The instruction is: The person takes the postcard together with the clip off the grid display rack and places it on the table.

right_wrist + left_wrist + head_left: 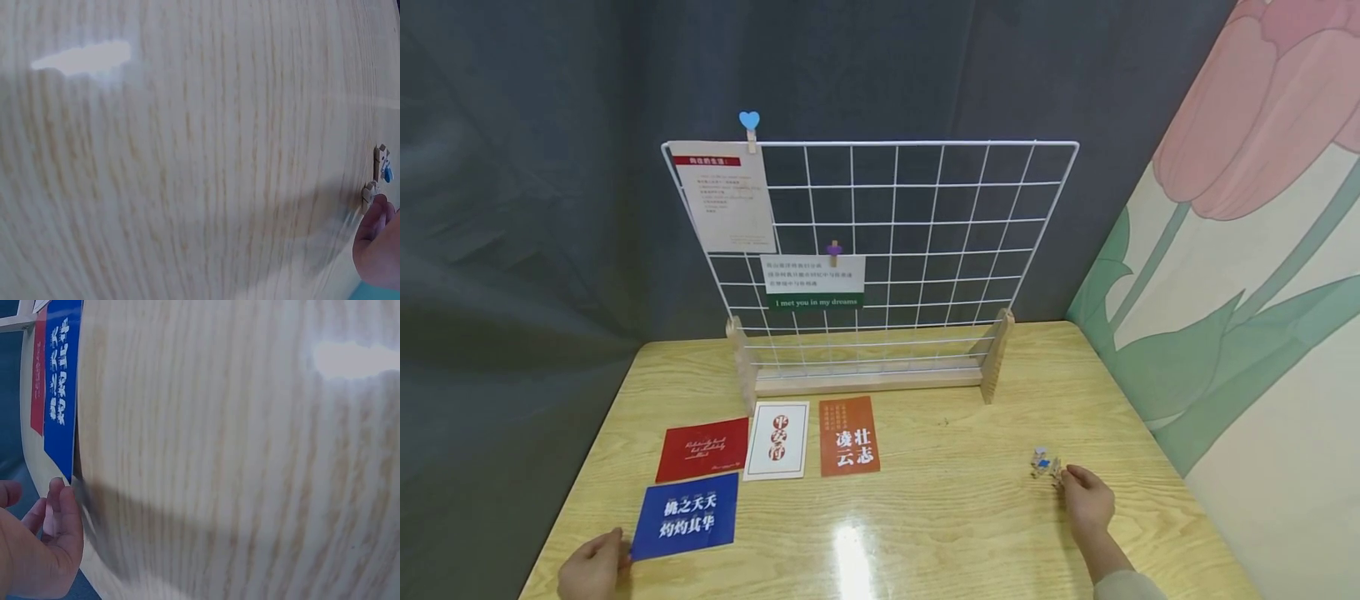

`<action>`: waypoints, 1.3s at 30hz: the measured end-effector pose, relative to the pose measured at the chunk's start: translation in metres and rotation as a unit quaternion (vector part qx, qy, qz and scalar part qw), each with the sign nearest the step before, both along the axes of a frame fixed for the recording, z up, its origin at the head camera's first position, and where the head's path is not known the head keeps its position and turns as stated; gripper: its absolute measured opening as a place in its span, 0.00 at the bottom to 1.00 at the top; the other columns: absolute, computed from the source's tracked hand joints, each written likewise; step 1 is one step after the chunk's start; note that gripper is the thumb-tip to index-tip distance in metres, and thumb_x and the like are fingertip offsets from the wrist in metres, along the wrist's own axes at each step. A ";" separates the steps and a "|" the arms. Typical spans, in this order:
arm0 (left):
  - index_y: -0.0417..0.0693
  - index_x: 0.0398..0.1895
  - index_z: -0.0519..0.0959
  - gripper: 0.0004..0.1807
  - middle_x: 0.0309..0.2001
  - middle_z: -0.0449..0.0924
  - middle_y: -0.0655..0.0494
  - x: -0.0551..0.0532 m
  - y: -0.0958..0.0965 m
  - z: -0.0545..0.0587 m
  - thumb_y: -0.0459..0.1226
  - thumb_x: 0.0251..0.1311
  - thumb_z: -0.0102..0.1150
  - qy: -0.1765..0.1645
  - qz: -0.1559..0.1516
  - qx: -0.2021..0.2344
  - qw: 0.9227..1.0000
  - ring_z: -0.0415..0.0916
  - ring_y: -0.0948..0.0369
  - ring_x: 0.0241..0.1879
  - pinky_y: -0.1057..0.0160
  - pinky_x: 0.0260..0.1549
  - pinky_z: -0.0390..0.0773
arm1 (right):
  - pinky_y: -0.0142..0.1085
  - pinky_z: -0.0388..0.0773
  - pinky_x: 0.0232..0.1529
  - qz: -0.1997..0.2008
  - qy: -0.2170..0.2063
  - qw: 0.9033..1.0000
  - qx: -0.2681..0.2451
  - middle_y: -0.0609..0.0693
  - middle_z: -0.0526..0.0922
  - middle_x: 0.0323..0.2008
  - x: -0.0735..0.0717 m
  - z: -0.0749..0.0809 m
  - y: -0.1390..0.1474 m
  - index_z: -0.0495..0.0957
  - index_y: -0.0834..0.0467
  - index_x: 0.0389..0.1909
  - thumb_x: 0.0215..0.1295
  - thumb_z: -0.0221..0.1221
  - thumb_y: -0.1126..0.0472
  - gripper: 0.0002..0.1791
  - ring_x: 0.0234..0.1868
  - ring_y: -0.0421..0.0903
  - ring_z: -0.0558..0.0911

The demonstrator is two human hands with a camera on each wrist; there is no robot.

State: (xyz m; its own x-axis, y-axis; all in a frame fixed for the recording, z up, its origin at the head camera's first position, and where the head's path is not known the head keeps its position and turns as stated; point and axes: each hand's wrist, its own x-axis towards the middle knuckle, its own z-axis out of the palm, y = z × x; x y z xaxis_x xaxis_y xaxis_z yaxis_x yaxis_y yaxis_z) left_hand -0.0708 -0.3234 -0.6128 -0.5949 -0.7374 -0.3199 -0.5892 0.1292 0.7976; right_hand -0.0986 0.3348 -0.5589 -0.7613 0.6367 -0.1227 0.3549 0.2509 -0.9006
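Note:
At the lower left my left hand pinches the near left corner of a blue card with white characters; the left wrist view shows the fingertips at that corner. My right hand holds a small wooden clothespin between its fingertips, low over the table at the right. Just left of it lies another small clothespin with a blue decoration, also visible in the right wrist view. Behind the blue card lie a red card, a white card and an orange card.
A white wire grid stands on wooden feet at the table's back. A heart clip holds a cream sheet there; a purple clip holds a green-and-white card. Dark curtain hangs behind, and a tulip-painted wall borders the right.

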 end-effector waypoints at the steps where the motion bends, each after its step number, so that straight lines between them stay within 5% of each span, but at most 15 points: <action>1: 0.31 0.46 0.70 0.30 0.19 0.76 0.54 0.000 -0.001 0.000 0.51 0.54 0.48 0.008 0.002 -0.001 1.000 0.72 0.65 0.15 0.67 0.13 0.74 | 0.24 0.72 0.18 -0.001 0.003 1.000 -0.003 0.53 0.76 0.33 -0.002 -0.006 0.004 0.70 0.70 0.46 0.60 0.51 0.62 0.17 0.27 0.34 0.74; 8: 0.30 0.48 0.69 0.30 0.18 0.75 0.60 -0.006 -0.006 0.002 0.50 0.53 0.50 0.040 -0.002 0.014 0.999 0.73 0.68 0.15 0.67 0.14 0.75 | 0.21 0.73 0.27 0.001 0.006 1.000 0.026 0.55 0.76 0.36 -0.015 -0.042 0.028 0.71 0.67 0.47 0.61 0.50 0.59 0.17 0.26 0.32 0.74; 14: 0.31 0.49 0.68 0.31 0.17 0.72 0.66 -0.011 -0.012 0.002 0.51 0.52 0.51 0.059 0.001 0.035 0.998 0.73 0.67 0.15 0.66 0.15 0.76 | 0.21 0.72 0.26 0.002 -0.004 0.999 0.045 0.55 0.75 0.39 -0.020 -0.045 0.035 0.71 0.65 0.48 0.61 0.50 0.57 0.19 0.28 0.33 0.73; 20: 0.32 0.47 0.70 0.28 0.19 0.74 0.63 -0.017 -0.017 0.002 0.49 0.54 0.50 0.062 -0.003 -0.003 0.998 0.72 0.69 0.14 0.69 0.14 0.76 | 0.29 0.73 0.16 0.019 0.020 0.999 0.020 0.49 0.78 0.30 -0.012 -0.010 0.027 0.70 0.70 0.45 0.60 0.52 0.59 0.19 0.24 0.33 0.76; 27: 0.35 0.47 0.71 0.29 0.15 0.71 0.73 -0.024 -0.025 0.002 0.51 0.52 0.51 0.068 -0.001 0.004 0.998 0.73 0.69 0.15 0.69 0.16 0.76 | 0.27 0.75 0.26 0.031 0.003 0.999 0.040 0.65 0.75 0.39 0.002 0.043 0.006 0.68 0.72 0.46 0.61 0.48 0.62 0.18 0.27 0.39 0.77; 39: 0.43 0.36 0.74 0.14 0.11 0.69 0.80 -0.039 -0.036 0.010 0.44 0.52 0.54 0.102 -0.010 0.023 0.994 0.74 0.70 0.15 0.72 0.16 0.75 | 0.25 0.74 0.26 0.030 0.010 0.998 0.059 0.59 0.76 0.36 -0.002 0.062 0.011 0.69 0.72 0.46 0.62 0.48 0.63 0.17 0.24 0.30 0.74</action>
